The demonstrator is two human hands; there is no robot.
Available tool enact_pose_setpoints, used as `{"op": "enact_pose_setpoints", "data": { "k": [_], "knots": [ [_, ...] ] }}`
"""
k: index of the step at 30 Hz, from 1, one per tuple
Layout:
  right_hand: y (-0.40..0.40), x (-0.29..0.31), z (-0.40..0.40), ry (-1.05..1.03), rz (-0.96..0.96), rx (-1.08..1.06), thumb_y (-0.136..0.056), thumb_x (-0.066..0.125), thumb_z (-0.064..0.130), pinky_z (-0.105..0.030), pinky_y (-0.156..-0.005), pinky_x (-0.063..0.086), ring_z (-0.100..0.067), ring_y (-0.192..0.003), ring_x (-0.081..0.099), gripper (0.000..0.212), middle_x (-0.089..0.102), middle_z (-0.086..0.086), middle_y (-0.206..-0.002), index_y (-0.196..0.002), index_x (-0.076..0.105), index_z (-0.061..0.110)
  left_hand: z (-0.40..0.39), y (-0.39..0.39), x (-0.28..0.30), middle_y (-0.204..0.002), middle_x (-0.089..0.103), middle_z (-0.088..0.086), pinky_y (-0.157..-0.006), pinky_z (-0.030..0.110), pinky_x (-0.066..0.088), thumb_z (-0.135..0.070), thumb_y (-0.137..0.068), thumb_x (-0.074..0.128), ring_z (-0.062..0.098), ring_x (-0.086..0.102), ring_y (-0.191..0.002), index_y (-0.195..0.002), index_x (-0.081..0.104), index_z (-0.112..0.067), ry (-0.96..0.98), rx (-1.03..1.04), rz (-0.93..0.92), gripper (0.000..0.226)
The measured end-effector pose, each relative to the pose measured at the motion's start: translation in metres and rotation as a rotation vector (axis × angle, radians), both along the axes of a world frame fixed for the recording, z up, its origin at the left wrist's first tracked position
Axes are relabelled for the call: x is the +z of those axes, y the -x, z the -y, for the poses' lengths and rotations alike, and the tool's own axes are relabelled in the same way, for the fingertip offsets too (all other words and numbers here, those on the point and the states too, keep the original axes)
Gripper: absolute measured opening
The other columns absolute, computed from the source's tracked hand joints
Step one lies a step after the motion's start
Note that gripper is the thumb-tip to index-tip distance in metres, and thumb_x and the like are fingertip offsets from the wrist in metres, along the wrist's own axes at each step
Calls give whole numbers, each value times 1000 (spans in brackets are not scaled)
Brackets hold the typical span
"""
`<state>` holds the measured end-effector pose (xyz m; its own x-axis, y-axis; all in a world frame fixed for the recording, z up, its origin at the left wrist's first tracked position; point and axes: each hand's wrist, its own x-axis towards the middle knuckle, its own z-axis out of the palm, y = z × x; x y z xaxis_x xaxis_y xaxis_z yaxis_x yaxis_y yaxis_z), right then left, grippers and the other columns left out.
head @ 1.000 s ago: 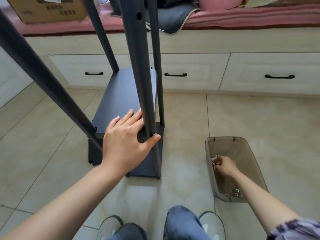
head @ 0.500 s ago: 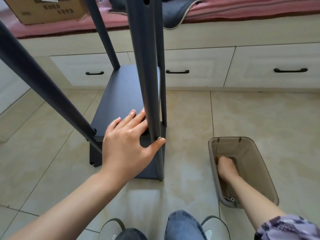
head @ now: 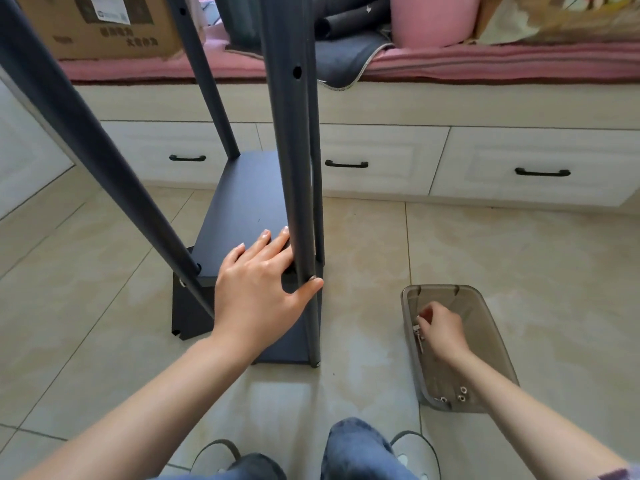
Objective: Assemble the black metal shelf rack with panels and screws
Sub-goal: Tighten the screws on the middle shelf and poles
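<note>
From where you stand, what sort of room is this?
Probably a bedroom or living room at home: a tiled floor, a built-in bench with white drawers and a pink cushion, and a cardboard box on it.

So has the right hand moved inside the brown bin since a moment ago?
Yes. The right hand has shifted toward the brown bin's left wall, now pinching small metal hardware.
</note>
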<state>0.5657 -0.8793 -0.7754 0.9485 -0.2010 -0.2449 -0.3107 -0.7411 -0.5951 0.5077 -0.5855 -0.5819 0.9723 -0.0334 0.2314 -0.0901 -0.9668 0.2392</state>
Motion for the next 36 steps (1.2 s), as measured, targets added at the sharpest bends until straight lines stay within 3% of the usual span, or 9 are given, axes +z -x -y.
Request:
{"op": "enact_pose_setpoints", "data": {
  "k": [5,7,12,18,25,28,32,34,36],
  "knots": [
    [13,74,-48,-224,225,29,-96,61,15,-27,-80,48,-26,-91,69,12,74,-8,-92,-99,70,7,-2,2,2,-156,42,-14,-121,37,20,-64,-91,53,14,28,-150,-139,57,-36,-27,-1,-37,56],
    [19,100,-79,-475,212,36,-100,55,17,-38,-78,58,-21,-81,71,13,74,-5,-82,-94,63,11,-2,2,3,-157,38,-16,-122,36,17,-66,-91,50,12,25,-151,-141,55,-37,-25,7,-46,57],
    [25,132,-144,-774,87,120,-106,40,27,-37,-81,58,-16,-87,70,19,73,-3,-89,-98,53,14,-1,2,5,-161,31,-16,-123,38,14,-69,-92,46,12,22,-152,-147,47,-39,-17,1,-68,63],
    [25,132,-174,-850,-56,130,-104,41,34,-56,-103,43,-26,-99,56,31,57,-26,-126,-118,55,10,-1,3,5,-162,29,-17,-122,37,16,-65,-94,44,12,22,-152,-150,41,-41,-3,8,-39,61],
    [21,134,-181,-891,-20,127,-103,47,33,-51,-103,47,-26,-112,61,26,62,-17,-120,-119,53,13,-4,2,2,-161,31,-16,-123,38,17,-66,-93,45,12,22,-152,-150,41,-41,25,3,-18,62],
    [22,138,-182,-870,34,124,-105,44,32,-41,-95,52,-23,-109,62,24,61,-16,-117,-113,49,10,-6,4,4,-161,31,-17,-123,38,16,-67,-93,47,12,21,-152,-149,42,-42,48,0,-4,62],
    [25,155,-187,-819,159,188,-108,34,21,-13,-56,47,7,-61,58,21,55,-8,-88,-105,43,3,-15,9,14,-147,52,-18,-120,38,25,-68,-90,51,11,29,-149,-132,60,-37,117,45,18,53],
    [27,164,-191,-796,210,212,-108,33,17,-13,-52,46,5,-53,56,19,52,-6,-81,-105,42,0,-22,15,18,-128,64,-17,-109,39,41,-62,-87,61,15,48,-137,-115,66,-35,250,65,55,39],
    [31,171,-198,-790,220,237,-107,35,19,-19,-53,48,-1,-54,58,19,54,-8,-80,-108,41,1,-32,23,21,-107,70,-17,-90,19,47,-56,-84,70,10,64,-112,-110,67,-36,430,93,92,33]
  ]
}}
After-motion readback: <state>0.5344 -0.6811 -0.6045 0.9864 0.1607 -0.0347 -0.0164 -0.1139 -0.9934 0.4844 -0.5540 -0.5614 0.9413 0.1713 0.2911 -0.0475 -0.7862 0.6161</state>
